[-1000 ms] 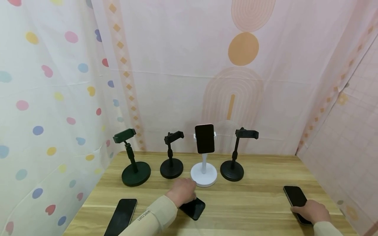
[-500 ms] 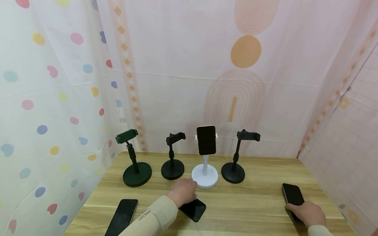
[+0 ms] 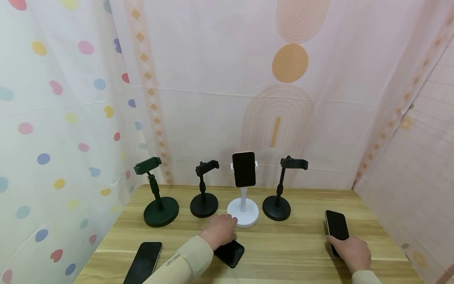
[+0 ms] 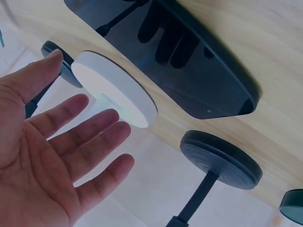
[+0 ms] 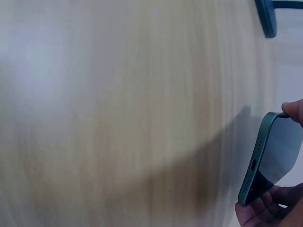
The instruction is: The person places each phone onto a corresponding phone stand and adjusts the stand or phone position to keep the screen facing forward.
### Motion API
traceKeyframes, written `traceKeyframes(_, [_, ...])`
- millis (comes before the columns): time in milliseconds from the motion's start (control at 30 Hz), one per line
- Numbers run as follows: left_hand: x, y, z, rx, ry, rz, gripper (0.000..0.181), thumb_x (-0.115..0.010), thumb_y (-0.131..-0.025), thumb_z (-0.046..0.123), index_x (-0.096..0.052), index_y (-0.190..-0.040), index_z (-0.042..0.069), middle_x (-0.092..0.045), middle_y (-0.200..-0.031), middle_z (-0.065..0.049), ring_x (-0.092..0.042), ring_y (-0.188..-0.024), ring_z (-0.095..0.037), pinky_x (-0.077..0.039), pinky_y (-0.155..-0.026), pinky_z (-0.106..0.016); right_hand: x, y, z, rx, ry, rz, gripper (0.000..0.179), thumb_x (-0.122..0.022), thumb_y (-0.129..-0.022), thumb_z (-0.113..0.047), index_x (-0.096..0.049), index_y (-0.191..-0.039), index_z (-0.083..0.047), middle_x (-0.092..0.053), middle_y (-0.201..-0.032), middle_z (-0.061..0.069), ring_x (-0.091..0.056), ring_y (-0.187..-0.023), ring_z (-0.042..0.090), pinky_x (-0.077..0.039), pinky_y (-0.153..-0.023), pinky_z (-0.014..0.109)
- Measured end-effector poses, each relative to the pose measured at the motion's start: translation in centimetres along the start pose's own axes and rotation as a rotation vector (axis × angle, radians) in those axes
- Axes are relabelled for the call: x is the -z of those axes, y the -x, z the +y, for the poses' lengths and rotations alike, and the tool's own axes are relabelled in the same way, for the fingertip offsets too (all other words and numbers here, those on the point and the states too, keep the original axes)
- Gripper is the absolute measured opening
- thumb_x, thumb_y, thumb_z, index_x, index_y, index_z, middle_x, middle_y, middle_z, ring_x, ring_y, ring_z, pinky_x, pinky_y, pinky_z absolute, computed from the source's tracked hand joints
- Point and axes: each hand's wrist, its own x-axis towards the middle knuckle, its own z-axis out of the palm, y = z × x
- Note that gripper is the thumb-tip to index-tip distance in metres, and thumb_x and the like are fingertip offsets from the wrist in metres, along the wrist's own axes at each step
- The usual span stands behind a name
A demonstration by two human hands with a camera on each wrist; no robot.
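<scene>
In the head view my left hand (image 3: 218, 230) is over a black smartphone (image 3: 230, 254) lying on the table. The left wrist view shows that hand (image 4: 66, 146) with its fingers spread and relaxed, gripping nothing; the fingers reflect in the phone's dark screen (image 4: 203, 87). On the right, my right hand (image 3: 352, 252) holds another smartphone (image 3: 337, 225) by its long edges, thumb on one side and fingers on the other. From the right wrist, this phone (image 5: 279, 151) shows its charging-port end and appears raised above the wood, its shadow beside it.
A white phone stand (image 3: 243, 213) carries an upright phone (image 3: 244, 169). Around it stand a green stand (image 3: 161, 213) and two black stands, one left (image 3: 203, 206) and one right (image 3: 276, 208), with no phone in their clamps. Another smartphone (image 3: 143, 262) lies front left on the wooden table (image 3: 283, 252).
My right hand has moved left and slightly away from me, lifting the phone it grips off the table. The left hand stays over the middle phone. The head view shifts slightly.
</scene>
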Motion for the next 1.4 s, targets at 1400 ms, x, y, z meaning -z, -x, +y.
traceKeyframes(1400, [4.2, -2.2, 2.0, -0.179, 0.038, 0.382, 0.028, -0.067, -0.095, 0.038, -0.067, -0.11, 0.014, -0.067, -0.09, 0.001, -0.064, -0.072, -0.014, -0.052, -0.061, -0.031, 2.9, 2.1, -11.0, 0.152, -0.318, 0.411, 0.07, -0.073, -0.081, -0.06, -0.065, -0.105, 0.005, -0.063, -0.097, 0.022, -0.06, -0.081, 0.034, -0.044, -0.059, 0.043])
